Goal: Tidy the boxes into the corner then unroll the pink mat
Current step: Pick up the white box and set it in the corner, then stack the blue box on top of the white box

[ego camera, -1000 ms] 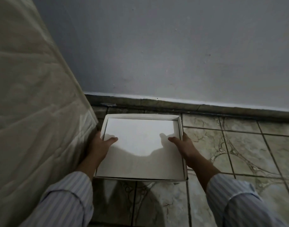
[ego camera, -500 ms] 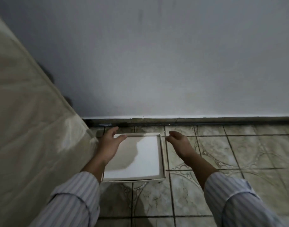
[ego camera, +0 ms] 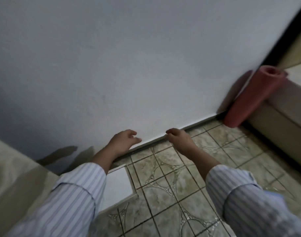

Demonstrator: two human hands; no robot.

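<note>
1. Now your left hand (ego camera: 124, 140) and right hand (ego camera: 178, 136) hang empty above the floor (ego camera: 172, 182), fingers loosely curled; the white box (ego camera: 118, 185) lies flat by the wall (ego camera: 129, 65), beside the mattress (ego camera: 13, 177) and partly under your left sleeve (ego camera: 69, 199).
2. Judge the box tidied, so turn to the pink mat (ego camera: 252, 96), rolled and leaning in the far right corner, well apart from you.
3. Grip the roll with both hands around its middle, lay it down on bare tiles, then push the free edge away.
</note>
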